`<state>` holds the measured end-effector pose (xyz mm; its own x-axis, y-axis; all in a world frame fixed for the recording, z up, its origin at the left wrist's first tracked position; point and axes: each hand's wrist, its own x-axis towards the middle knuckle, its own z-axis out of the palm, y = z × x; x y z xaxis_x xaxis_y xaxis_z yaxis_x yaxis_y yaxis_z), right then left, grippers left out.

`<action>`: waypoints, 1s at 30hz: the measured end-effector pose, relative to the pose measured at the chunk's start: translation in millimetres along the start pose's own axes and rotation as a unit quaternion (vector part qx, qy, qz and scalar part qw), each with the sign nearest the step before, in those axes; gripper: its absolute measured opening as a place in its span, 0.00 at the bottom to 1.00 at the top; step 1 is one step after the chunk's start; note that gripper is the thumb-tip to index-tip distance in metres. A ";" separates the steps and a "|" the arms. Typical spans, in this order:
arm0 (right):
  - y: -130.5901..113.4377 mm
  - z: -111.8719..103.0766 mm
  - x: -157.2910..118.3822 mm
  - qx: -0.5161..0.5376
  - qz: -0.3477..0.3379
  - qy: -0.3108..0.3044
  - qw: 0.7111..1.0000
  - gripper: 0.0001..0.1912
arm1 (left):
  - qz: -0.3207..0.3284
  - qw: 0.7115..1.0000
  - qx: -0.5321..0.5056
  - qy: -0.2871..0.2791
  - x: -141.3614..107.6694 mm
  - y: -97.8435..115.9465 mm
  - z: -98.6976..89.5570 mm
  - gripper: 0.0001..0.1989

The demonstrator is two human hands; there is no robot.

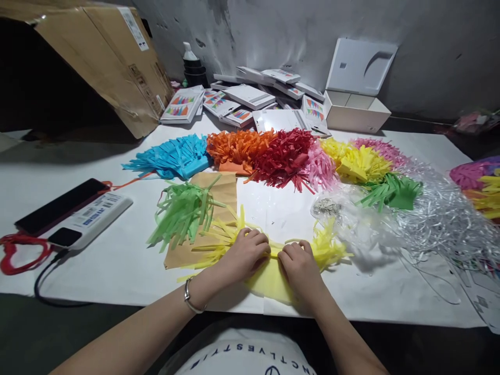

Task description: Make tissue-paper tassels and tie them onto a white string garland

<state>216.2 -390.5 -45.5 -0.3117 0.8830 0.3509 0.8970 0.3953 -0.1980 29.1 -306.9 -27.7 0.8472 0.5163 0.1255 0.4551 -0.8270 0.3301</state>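
Observation:
A sheet of yellow tissue paper (273,284) with fringed ends lies at the table's front edge. My left hand (248,250) and my right hand (299,265) are close together on its upper fold, fingers curled and closed on the paper. Yellow fringe spreads out past both hands, on the left over a brown paper sheet (177,255). Beyond my left hand rests a light green tissue tassel (182,211). My fingertips are partly hidden behind the knuckles.
Blue (172,156), orange (238,146), red (287,156) and more tassels line the table's middle. Silver tinsel (441,208) and a clear plastic bag (359,224) are at right. Flat boxes (250,96) pile behind. A phone (64,205) and power bank (94,219) lie left, under a cardboard box (113,62).

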 end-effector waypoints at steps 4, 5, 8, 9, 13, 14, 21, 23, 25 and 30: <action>1.4 3.1 -1.7 0.022 0.017 0.014 1.000 0.12 | -0.017 1.000 -0.013 0.023 0.1 0.0 7.6 0.08; 2.3 3.3 -3.4 0.029 0.021 0.019 0.999 0.12 | -0.021 0.999 -0.014 0.032 -0.1 0.1 9.4 0.09; 5.2 1.7 -10.7 0.048 0.037 0.039 0.997 0.12 | -0.024 0.998 -0.011 0.049 -1.6 0.6 11.4 0.09; 6.0 0.6 -13.2 0.053 0.044 0.045 0.997 0.12 | -0.022 0.999 -0.010 0.047 -2.4 0.8 10.7 0.09; 6.2 -4.5 -20.3 0.070 0.063 0.059 0.994 0.12 | 0.006 0.999 -0.004 0.034 -5.3 0.2 5.1 0.09; 5.6 -5.4 -21.3 0.073 0.065 0.061 0.993 0.12 | 0.016 0.999 0.000 0.032 -5.8 -0.5 4.1 0.09; 2.3 -7.0 -29.1 0.090 0.100 0.065 0.989 0.07 | 0.010 0.999 0.029 0.023 -7.5 -1.7 6.8 0.07; 1.0 -6.5 -30.3 0.085 0.118 0.072 0.987 0.07 | -0.014 0.999 0.029 0.018 -7.0 1.4 8.0 0.06; -1.1 -6.3 -29.7 0.075 0.134 0.073 0.985 0.08 | -0.040 0.999 0.028 0.018 -5.3 5.7 8.0 0.07; -9.8 -7.0 -20.6 0.012 0.187 0.049 0.981 0.08 | -0.096 0.994 0.051 -0.005 6.6 15.9 2.0 0.08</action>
<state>216.0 -414.3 -44.4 0.0705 0.9396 0.3349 0.9346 0.0551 -0.3514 42.4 -317.1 -23.4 0.7445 0.6650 0.0592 0.6340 -0.7320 0.2495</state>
